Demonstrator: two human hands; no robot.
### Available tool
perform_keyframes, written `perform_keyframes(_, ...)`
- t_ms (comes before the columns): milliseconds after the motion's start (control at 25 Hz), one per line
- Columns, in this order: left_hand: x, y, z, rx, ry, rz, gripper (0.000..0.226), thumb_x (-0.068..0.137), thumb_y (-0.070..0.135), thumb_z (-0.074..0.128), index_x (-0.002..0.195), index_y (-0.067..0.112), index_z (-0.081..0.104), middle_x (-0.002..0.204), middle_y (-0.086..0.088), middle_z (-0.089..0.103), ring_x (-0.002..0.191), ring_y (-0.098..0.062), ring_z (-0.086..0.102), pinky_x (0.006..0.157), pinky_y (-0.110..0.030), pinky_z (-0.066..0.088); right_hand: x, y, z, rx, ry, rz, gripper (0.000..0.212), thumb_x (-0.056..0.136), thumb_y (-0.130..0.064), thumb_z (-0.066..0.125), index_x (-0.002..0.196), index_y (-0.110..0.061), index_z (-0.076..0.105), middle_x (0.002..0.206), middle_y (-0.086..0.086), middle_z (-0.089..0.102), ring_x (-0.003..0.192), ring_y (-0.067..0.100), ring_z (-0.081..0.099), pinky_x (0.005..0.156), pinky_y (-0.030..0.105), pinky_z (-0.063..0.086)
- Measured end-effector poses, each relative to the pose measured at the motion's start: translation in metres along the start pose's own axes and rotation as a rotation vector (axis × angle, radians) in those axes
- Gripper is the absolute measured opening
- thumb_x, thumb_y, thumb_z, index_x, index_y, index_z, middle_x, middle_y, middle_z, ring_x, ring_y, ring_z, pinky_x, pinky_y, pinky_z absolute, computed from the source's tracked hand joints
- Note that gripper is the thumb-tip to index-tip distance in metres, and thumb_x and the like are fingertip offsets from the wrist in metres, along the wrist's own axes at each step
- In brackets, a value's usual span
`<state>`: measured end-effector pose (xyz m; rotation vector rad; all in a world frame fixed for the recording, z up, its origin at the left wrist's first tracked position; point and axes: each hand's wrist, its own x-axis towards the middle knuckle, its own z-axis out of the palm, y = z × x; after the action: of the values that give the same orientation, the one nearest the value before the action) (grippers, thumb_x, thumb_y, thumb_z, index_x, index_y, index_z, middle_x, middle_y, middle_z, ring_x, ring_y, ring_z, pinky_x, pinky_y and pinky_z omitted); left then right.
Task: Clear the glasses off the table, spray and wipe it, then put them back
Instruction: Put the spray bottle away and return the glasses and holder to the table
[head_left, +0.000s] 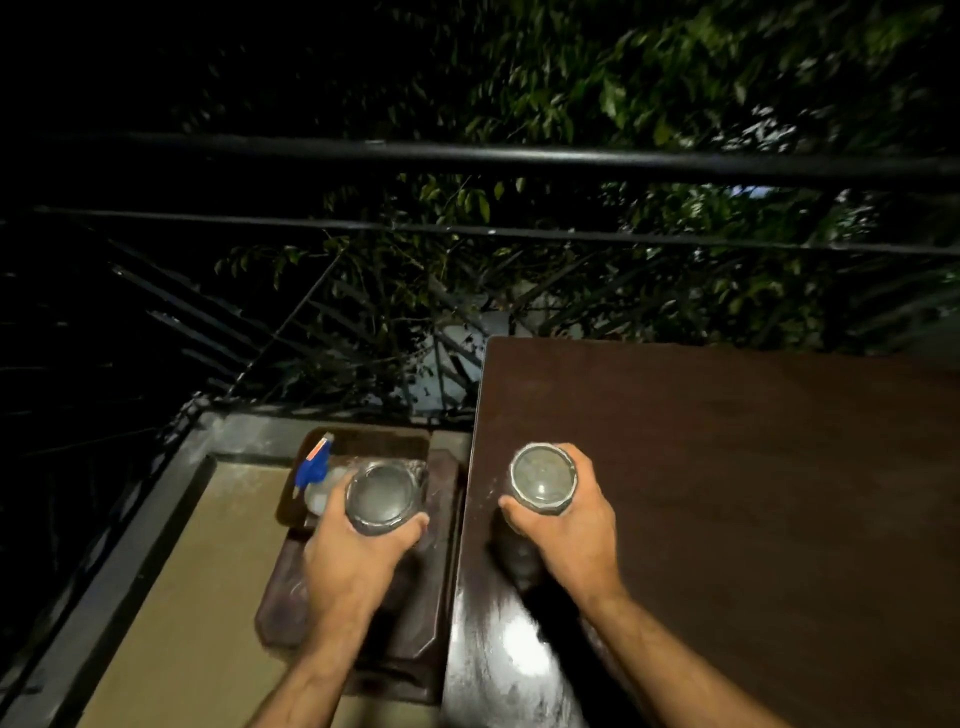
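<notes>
Our left hand gripping a glass over the tray, our right hand gripping another glass over the table, spray bottle beside the tray glass

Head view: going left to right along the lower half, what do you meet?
Spray bottle → left glass in left hand, over the tray → right glass in right hand, over the table.

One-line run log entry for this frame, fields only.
left hand: grips glass above tray | right hand: grips second glass over table | spray bottle: on tray
</notes>
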<state>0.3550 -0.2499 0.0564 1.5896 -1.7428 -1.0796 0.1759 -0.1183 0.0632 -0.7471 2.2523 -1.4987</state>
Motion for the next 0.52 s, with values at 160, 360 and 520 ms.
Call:
perform_keyframes(160,-0.014,0.031,0.037,-0.011,-0.095,0.087,0.071,0.054,0.039,0.093,0.115,0.038,0.056,0.093,0.019,0.06,0.089,-0.009,0.057,0.076,-0.027,0.042,0.011,0.012,-0.044,0.0,0.097,0.049,0.071,0.057,-0.039,0.091,0.114,-0.045,0.049,0.104,-0.025,0.065,0.096,-0.01,0.06,0.077,0.004,0.041)
perform_keyframes(360,-0.033,0.067,0.084,0.024,-0.149,0.11,0.081,0.049,0.047,0.092,0.12,0.039,0.054,0.097,0.018,0.065,0.092,-0.012,0.061,0.08,-0.03,0.048,0.026,0.037,-0.097,0.002,0.158,0.073,0.071,0.057,-0.039,0.09,0.114,-0.045,0.049,0.103,-0.024,0.066,0.097,-0.008,0.061,0.081,0.011,0.045)
perform_keyframes(520,-0.064,0.097,0.137,0.031,-0.179,0.097,0.085,0.052,0.045,0.092,0.127,0.037,0.053,0.099,0.013,0.064,0.096,-0.016,0.061,0.083,-0.031,0.047,0.045,0.075,-0.168,-0.007,0.165,0.1,0.072,0.056,-0.039,0.09,0.115,-0.045,0.049,0.104,-0.022,0.066,0.097,-0.006,0.061,0.083,0.016,0.047)
